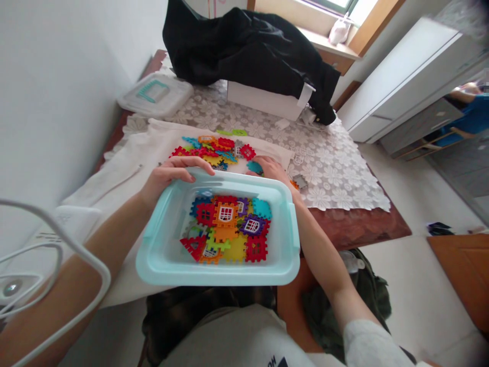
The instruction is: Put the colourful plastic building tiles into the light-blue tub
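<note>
A light-blue plastic box is tilted towards me in front of my body. Inside lie several interlocking plastic building pieces, notched squares and a triangle, some with white window inserts. My left hand is closed over the far left rim of the box. Behind the box's far right corner, my right hand has its fingers around a teal building piece; the box hides part of that hand. Beyond the box spreads a pile of loose building pieces in red, yellow, blue, green and orange.
A white cloth lies over the lace tablecloth. A translucent lid with a teal handle sits far left. Black fabric covers a white box at the back. A white cable loops at left. Another person's blue sleeve shows far right.
</note>
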The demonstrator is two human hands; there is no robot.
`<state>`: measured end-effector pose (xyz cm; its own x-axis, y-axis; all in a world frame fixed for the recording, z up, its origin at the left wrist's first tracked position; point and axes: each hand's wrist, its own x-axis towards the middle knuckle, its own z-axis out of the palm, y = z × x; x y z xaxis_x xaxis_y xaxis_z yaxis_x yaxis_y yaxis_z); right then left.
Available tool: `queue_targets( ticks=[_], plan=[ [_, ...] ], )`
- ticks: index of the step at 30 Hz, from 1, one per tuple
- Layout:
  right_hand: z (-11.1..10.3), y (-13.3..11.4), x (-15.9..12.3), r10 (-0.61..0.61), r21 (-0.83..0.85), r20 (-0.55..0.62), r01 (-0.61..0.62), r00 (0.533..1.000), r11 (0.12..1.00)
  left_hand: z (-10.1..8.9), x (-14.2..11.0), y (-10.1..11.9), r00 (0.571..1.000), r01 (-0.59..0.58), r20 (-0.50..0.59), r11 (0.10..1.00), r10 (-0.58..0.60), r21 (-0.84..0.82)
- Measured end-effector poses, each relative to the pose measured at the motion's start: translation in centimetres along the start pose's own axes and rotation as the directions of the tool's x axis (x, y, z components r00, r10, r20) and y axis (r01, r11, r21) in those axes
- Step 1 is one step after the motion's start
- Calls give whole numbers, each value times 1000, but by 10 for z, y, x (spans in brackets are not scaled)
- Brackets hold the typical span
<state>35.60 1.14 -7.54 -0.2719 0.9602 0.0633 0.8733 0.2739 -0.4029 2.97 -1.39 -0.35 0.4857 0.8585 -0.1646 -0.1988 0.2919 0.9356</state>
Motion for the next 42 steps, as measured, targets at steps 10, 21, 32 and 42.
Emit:
queue_targets(
  ticks=[10, 21, 32, 42],
  plan=[
    [8, -2, 6, -30, 186, -46, 38, 998, 982, -1, 0, 1, 1000, -13, 9, 1000, 13, -3],
    [7, -2, 7, -22, 98, 48, 17, 999, 995, -4, 0, 0, 999, -19, 47, 1000, 19, 8],
    [6, -2, 3, 30, 104, -26, -27, 999, 994, -2, 0, 2, 1000, 1, 22, 1000, -1, 13],
    [2, -2, 14, 130, 633, -348, 130, 929, 764, 2, -1, 3, 1000, 6, -10, 1000, -6, 19]
  ],
)
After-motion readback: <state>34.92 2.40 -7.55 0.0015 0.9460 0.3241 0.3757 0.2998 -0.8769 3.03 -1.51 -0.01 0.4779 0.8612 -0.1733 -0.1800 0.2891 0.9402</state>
